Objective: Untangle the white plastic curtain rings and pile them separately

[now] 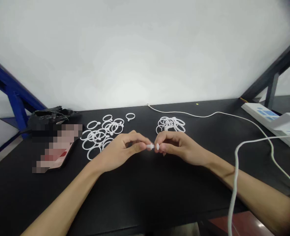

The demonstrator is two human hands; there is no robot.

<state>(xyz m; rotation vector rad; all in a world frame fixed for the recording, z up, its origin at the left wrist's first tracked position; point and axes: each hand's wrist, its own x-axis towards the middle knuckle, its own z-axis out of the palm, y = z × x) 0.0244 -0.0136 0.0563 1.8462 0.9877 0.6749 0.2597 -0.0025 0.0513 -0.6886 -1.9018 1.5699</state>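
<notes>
My left hand [121, 151] and my right hand [178, 146] meet over the middle of the black table [145, 193]. Both pinch the two ends of one small white plastic ring [153, 147], whose knobbed tips show between the fingertips; the rest of the ring is hidden by my fingers. A loose spread of white rings [102, 133] lies just beyond my left hand. A tighter bunch of white rings [170, 124] lies beyond my right hand.
A blurred phone-like object [57, 147] and a crumpled black bag [50, 115] sit at the left. A white cable [235, 170] runs across the right side to a white power strip [274, 123]. A white wall stands behind.
</notes>
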